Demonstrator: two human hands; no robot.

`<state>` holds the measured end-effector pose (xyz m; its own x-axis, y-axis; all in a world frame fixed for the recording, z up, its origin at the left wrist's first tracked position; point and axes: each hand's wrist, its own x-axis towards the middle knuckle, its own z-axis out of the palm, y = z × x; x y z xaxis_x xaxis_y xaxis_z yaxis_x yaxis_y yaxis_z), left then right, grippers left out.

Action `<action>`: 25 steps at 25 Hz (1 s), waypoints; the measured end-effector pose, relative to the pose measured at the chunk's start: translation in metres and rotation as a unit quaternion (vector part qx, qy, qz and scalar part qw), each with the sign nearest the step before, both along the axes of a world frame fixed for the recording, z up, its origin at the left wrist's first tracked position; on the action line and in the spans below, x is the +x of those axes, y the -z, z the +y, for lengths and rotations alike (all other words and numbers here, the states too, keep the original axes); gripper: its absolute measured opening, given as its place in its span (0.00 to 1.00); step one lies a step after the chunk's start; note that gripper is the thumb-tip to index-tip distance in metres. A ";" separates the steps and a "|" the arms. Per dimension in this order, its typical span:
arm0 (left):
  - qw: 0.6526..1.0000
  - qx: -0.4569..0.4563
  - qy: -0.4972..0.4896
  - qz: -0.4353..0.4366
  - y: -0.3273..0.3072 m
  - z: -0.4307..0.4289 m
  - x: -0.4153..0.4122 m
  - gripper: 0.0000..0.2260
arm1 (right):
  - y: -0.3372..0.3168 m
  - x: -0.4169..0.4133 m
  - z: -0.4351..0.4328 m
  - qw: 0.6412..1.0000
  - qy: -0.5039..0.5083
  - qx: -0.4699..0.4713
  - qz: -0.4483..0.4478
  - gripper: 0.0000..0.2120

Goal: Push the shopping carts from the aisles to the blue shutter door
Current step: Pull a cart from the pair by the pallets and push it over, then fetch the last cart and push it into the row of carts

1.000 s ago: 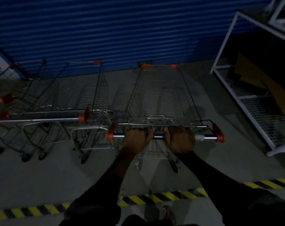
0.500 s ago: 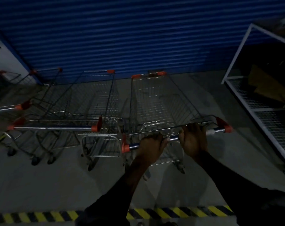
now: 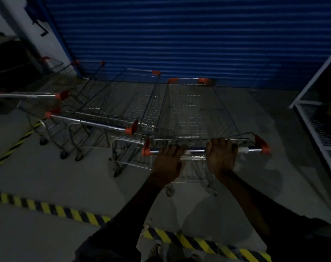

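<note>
The left hand (image 3: 167,163) and right hand (image 3: 220,157) are gripping the cart handle (image 3: 195,150). The cart (image 3: 191,110) is sitting close to the blue shutter door (image 3: 179,38) (a hard push could be banging it).

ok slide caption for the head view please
Person's left hand and right hand grip the handle of a shopping cart, nose near the blue shutter door, parked carts alongside.

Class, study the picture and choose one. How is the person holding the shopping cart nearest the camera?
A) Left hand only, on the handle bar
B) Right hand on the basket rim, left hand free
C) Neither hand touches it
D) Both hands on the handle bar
D: the left hand and the right hand both grip the handle bar of the shopping cart, side by side.
</note>
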<state>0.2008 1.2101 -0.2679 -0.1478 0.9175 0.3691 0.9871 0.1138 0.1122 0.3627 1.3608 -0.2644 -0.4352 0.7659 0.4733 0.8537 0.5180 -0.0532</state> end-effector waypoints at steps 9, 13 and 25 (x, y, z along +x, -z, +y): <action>0.993 -0.062 -0.088 -0.039 -0.016 -0.048 -0.006 0.31 | 0.006 -0.016 -0.053 0.996 -0.077 0.017 0.051 0.18; 0.988 -0.079 -0.096 -0.097 -0.013 -0.094 -0.012 0.34 | 0.004 -0.019 -0.087 0.991 -0.125 0.005 0.051 0.16; 0.919 -0.109 -0.271 -0.266 -0.025 -0.380 -0.013 0.30 | -0.005 -0.062 -0.239 0.965 -0.255 -0.059 0.033 0.24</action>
<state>0.1875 0.8300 -0.2430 -0.7106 0.7000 -0.0708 0.5917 0.6491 0.4782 0.3003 1.1219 -0.2597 -0.7408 0.5106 0.4364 0.4827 0.8565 -0.1827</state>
